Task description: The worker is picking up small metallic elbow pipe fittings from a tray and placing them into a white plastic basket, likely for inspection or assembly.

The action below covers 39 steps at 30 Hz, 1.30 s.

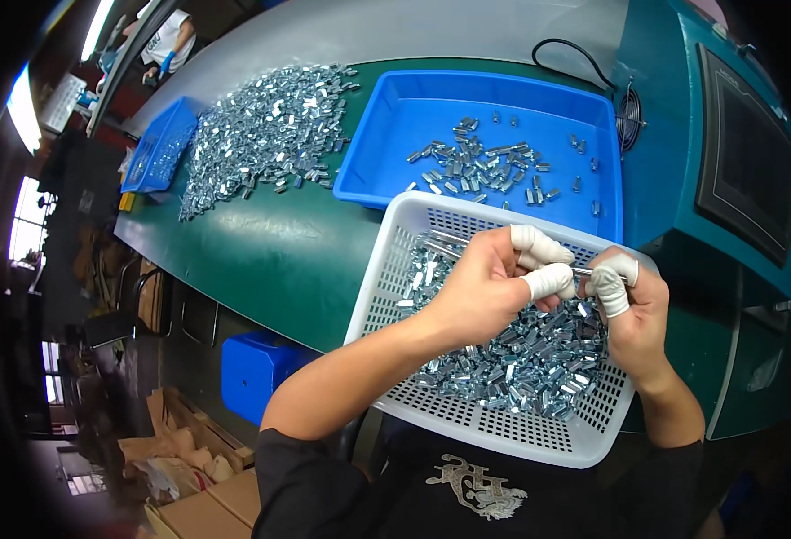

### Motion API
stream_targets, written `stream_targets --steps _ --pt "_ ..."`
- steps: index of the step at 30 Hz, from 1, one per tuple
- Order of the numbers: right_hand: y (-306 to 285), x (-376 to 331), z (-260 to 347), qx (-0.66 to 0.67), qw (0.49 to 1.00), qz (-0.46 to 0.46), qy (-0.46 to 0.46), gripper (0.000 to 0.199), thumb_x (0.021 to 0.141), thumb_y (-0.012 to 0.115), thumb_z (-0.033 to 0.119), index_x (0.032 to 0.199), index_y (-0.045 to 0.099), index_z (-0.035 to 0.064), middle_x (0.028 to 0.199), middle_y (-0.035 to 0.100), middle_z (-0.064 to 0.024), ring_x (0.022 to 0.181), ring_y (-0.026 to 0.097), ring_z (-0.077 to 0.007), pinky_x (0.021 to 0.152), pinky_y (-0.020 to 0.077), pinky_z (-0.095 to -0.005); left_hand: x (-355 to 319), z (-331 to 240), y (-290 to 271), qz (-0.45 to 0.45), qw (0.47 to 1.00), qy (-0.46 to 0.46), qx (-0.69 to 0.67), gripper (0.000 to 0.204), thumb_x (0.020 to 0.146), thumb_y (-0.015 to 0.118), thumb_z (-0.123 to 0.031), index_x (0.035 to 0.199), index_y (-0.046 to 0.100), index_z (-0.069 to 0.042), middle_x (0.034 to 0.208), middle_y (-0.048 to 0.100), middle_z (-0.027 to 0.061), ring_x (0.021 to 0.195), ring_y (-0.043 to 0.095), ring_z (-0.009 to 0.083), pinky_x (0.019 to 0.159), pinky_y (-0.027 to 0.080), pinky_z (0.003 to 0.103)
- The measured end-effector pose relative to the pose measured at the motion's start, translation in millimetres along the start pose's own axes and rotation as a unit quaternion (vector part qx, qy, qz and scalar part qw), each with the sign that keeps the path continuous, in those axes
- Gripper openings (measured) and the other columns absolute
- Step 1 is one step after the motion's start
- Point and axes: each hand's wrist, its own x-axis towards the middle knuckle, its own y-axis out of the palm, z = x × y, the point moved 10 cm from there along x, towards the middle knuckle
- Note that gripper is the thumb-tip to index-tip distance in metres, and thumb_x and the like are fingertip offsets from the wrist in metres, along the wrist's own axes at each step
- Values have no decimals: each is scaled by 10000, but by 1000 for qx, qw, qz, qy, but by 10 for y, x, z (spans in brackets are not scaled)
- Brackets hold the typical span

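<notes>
A white perforated basket [584, 454] stands close in front of me, holding many small shiny metal pieces [525, 377], short and faceted. Over it, my left hand [503, 278] is closed around a thin metal rod [582, 270], whose end sticks out toward the right. White coverings wrap several of my fingertips. My right hand [631, 305] pinches at that rod end with thumb and fingers; whether a small piece sits between them is hidden. More slim metal rods [445, 244] show to the left of my left hand, over the basket's far side.
Behind the basket lies a blue tray [368, 144] with scattered metal pieces. A large heap of such pieces [274, 126] covers the green table [287, 260], beside a small blue bin [157, 153]. A machine with a screen [750, 153] stands right. A blue stool [251, 373] is below left.
</notes>
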Motion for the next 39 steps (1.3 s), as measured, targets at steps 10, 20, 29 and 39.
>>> stream_targets --steps 10,20,29,39 --pt "31 -54 -223 73 992 16 103 262 921 490 163 708 540 19 639 546 -7 493 386 -22 454 299 -181 -22 -77 11 -2 987 50 152 152 816 608 11 963 576 27 868 622 87 831 624 151 729 516 261" --pt "-98 32 -343 157 979 -45 122 294 920 484 201 683 544 37 607 547 -12 463 348 -14 429 272 -171 75 -695 -766 -241 862 207 394 174 801 645 -53 958 606 10 695 598 17 603 520 58 544 419 216" --pt "-83 -12 -321 173 979 -42 102 294 911 493 190 677 564 27 604 553 -4 463 351 -14 431 276 -180 -13 -289 -97 -40 708 116 695 138 677 670 -42 815 662 -51 784 602 113 720 595 259 629 467 371" --pt "-74 4 -301 185 977 -49 96 299 906 503 173 677 594 4 594 557 -4 511 412 -27 479 329 -203 -11 -146 -158 15 681 65 729 229 622 731 -73 843 673 -54 840 582 116 819 566 292 724 457 367"
